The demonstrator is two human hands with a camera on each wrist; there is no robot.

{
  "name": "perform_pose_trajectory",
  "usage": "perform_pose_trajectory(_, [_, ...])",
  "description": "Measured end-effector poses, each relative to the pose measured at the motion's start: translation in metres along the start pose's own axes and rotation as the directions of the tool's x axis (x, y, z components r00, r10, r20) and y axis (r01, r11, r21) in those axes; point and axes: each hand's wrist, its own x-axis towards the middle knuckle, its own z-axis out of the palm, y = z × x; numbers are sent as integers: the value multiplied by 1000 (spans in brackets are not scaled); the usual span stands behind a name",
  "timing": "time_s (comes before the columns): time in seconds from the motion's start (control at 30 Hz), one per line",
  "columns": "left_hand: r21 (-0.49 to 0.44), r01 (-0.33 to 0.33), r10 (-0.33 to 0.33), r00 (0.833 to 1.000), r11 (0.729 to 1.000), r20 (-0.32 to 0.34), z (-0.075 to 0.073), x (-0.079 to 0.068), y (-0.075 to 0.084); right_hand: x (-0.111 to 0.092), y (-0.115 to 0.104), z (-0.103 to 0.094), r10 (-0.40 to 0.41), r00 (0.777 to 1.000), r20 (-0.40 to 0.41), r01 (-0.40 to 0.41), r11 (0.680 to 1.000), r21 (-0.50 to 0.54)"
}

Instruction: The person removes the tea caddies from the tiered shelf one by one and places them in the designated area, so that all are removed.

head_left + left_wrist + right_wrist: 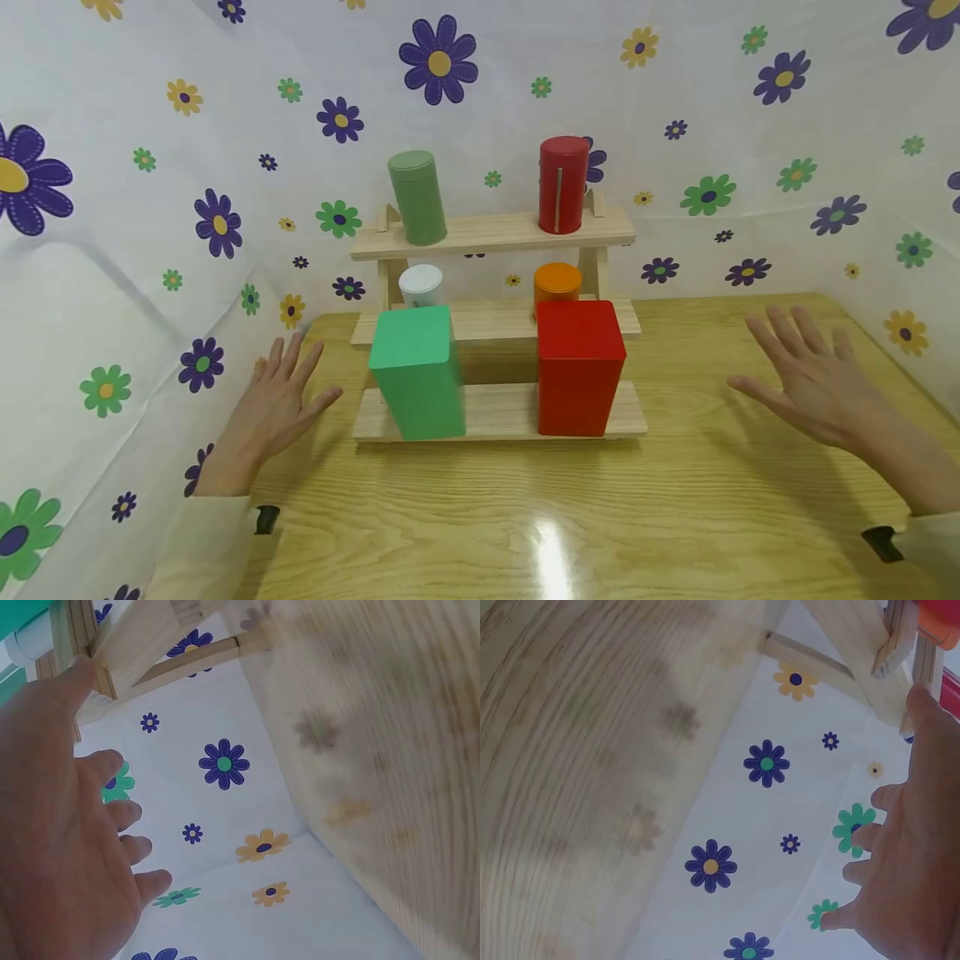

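My left hand (273, 408) is held out left of a three-tier wooden shelf (501, 408), fingers spread and nothing in it. To the right of the shelf, my right hand (813, 383) hovers over the table with fingers and thumb apart, also holding nothing. On the bottom tier stand a green box (420, 375) at left and a red box (579, 375) at right. Behind them, partly hidden, are a white canister (422, 286) and an orange canister (557, 283) on the middle tier. The top tier bears a green canister (418, 198) and a red canister (562, 185), both upright.
The shelf stands toward the back of a glossy wood-grain table (465, 517). A white flower-print cloth (487, 100) hangs behind it and down both sides, close by the left hand. Slanted wooden side supports (855, 652) of the shelf show in the right wrist view.
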Motion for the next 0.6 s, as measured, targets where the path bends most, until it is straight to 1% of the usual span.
perform_pose_trajectory(0.1, [-31,-2,2,1000,1000,-7,1,2,1,2,-6,-1,-9,1000,5,9,1000,22])
perform_pose_trajectory(0.2, [-61,-10,9,1000,998,-16,0,5,4,4,-12,-2,-27,1000,-7,27,999,38])
perform_pose_trajectory(0.27, [-88,-20,18,1000,996,-24,0,7,5,6,-16,-3,-48,998,-28,50,997,54])
perform_pose_trajectory(0.4, [-141,-17,15,1000,990,-17,0,11,8,9,-25,-4,-104,991,-86,112,989,101])
perform_pose_trajectory(0.5, [-196,7,-8,1000,981,-2,0,14,10,12,-33,-5,-137,982,-127,154,978,141])
perform_pose_trajectory(0.6, [-295,22,-24,1000,955,-5,1,17,11,15,-42,-7,-150,977,-151,176,968,177])
